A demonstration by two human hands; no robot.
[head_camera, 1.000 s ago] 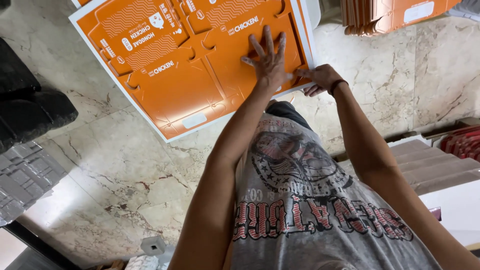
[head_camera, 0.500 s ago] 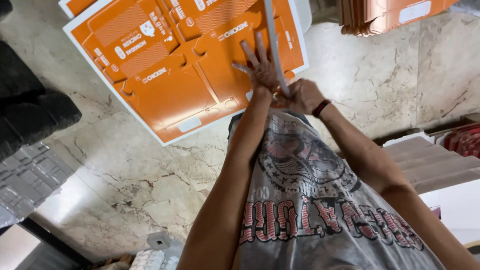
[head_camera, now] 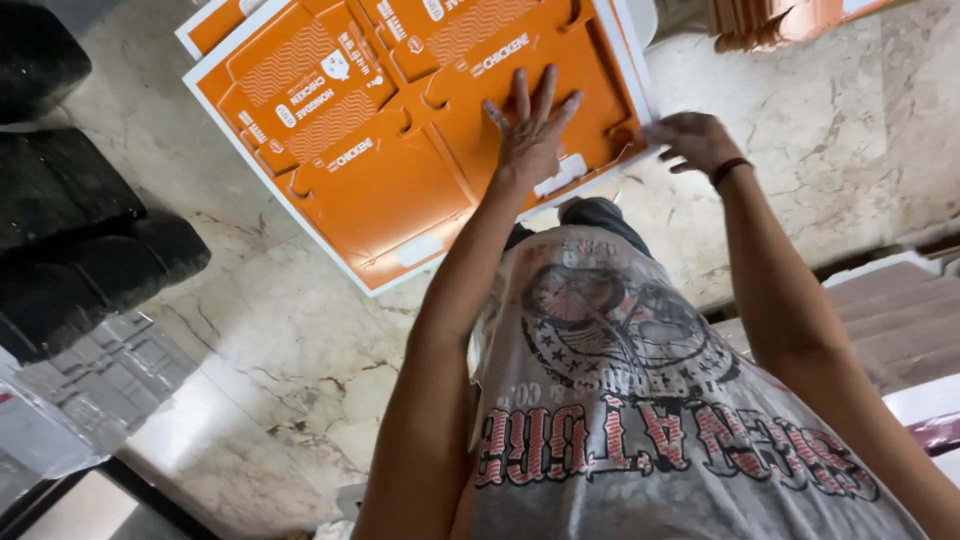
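A large flat orange die-cut cardboard sheet (head_camera: 380, 170) with white borders lies on the marble floor, on top of another like it. My left hand (head_camera: 530, 130) rests flat on its right part, fingers spread. At the sheet's right edge my right hand (head_camera: 695, 140), a dark band on its wrist, pinches the white border. Both arms reach out over my grey printed shirt (head_camera: 640, 400).
Black cushions (head_camera: 70, 200) sit at the left, with grey moulded plastic trays (head_camera: 90, 390) below them. A stack of orange cardboard (head_camera: 790, 20) lies at the top right. Beige flat boards (head_camera: 890, 310) are at the right. The marble floor (head_camera: 300, 350) shows between them.
Half a second ago both hands were close together at a thin white strip standing up from the sheet. Now they are apart, the left flat on the sheet, the right at its edge.
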